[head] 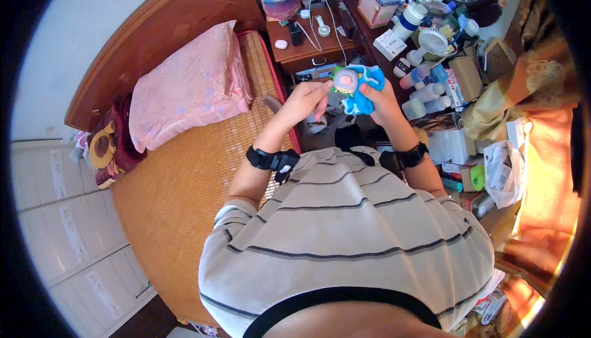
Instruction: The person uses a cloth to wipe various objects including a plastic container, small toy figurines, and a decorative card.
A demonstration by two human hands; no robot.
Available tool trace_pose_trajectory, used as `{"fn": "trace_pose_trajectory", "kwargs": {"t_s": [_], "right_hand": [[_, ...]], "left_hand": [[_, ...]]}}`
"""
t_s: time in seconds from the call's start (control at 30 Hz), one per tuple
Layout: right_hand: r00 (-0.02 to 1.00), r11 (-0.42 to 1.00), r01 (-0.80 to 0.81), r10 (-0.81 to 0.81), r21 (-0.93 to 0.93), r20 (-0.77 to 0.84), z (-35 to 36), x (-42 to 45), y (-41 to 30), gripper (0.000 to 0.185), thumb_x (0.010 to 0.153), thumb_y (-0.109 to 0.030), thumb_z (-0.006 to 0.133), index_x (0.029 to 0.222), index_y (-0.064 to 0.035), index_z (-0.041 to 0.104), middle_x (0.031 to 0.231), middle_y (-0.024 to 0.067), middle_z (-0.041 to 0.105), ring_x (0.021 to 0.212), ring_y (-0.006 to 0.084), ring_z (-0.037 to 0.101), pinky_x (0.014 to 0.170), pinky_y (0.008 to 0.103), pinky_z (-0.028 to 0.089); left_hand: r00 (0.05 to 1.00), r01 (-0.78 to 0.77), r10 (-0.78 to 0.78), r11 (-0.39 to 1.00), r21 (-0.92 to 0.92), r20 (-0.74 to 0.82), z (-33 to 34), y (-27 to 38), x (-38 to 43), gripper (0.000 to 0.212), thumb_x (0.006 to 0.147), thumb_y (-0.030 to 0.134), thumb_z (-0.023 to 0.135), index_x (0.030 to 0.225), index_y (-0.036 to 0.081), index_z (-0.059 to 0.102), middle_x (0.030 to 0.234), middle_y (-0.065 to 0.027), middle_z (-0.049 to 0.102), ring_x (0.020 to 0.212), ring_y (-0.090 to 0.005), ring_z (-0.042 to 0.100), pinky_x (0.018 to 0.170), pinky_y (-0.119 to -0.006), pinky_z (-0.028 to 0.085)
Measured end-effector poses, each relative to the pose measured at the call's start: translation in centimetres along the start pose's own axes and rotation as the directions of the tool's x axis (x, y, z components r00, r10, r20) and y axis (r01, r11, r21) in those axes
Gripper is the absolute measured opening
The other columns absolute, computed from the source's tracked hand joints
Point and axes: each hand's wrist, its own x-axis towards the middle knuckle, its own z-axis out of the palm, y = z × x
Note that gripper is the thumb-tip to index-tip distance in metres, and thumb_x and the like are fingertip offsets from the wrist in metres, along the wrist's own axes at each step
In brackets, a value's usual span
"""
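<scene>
A small doll [347, 81] with a pale head, a pink patch, green trim and blue cloth clothing is held in front of me. My right hand [382, 100] grips its blue clothing [362, 102], the thumb pressed on the near side. At the green edge of the doll's head are the fingertips of my left hand [307, 100], drawn together and bent. Whether they pinch a part of the head is too small to tell. Black straps with small devices circle both my forearms.
A bed with a woven mat [194, 172] and pink pillow [189, 84] lies to the left. Ahead stands a wooden nightstand [295, 54] with cables and a white handheld device [322, 26]. Boxes, bottles and a small white fan [432, 42] crowd the desk at right.
</scene>
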Motion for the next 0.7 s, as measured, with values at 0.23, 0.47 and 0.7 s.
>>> {"fn": "trace_pose_trajectory", "kwargs": {"t_s": [0.23, 0.47, 0.7], "right_hand": [[0.987, 0.998, -0.018, 0.008, -0.061, -0.159, 0.4, 0.2, -0.3, 0.034, 0.071, -0.008, 0.067, 0.101, -0.0004, 0.053, 0.091, 0.0058, 0.059, 0.078, 0.0129, 0.057, 0.068, 0.0276, 0.048], [0.959, 0.964, 0.063, -0.13, -0.259, -0.251, 0.3, 0.8, 0.2, 0.034, 0.069, -0.009, 0.07, 0.098, -0.0024, 0.054, 0.089, 0.0044, 0.058, 0.078, 0.0108, 0.055, 0.069, 0.0249, 0.046], [0.97, 0.894, 0.085, -0.175, -0.44, -0.169, 1.2, 0.6, 0.5, 0.04, 0.069, -0.014, 0.071, 0.101, -0.0037, 0.051, 0.092, 0.0022, 0.055, 0.083, 0.0099, 0.052, 0.073, 0.0233, 0.043]], "left_hand": [[0.997, -0.077, 0.07, 0.947, -0.311, -0.033, 0.4, 0.6, -0.1, 0.015, 0.089, 0.016, 0.041, 0.094, 0.003, 0.045, 0.063, -0.0057, 0.054, 0.05, -0.0132, 0.054, 0.044, -0.022, 0.043], [0.95, -0.232, 0.183, 0.955, -0.184, -0.252, 1.2, 0.8, -0.4, 0.034, 0.081, -0.003, 0.046, 0.114, 0.001, 0.04, 0.087, -0.0089, 0.056, 0.078, -0.0148, 0.059, 0.059, -0.024, 0.05], [0.962, -0.193, 0.138, 0.955, -0.226, -0.237, 2.0, 0.3, -0.3, 0.047, 0.079, 0.006, 0.058, 0.12, 0.001, 0.037, 0.098, -0.0079, 0.054, 0.085, -0.014, 0.056, 0.062, -0.025, 0.05]]}}
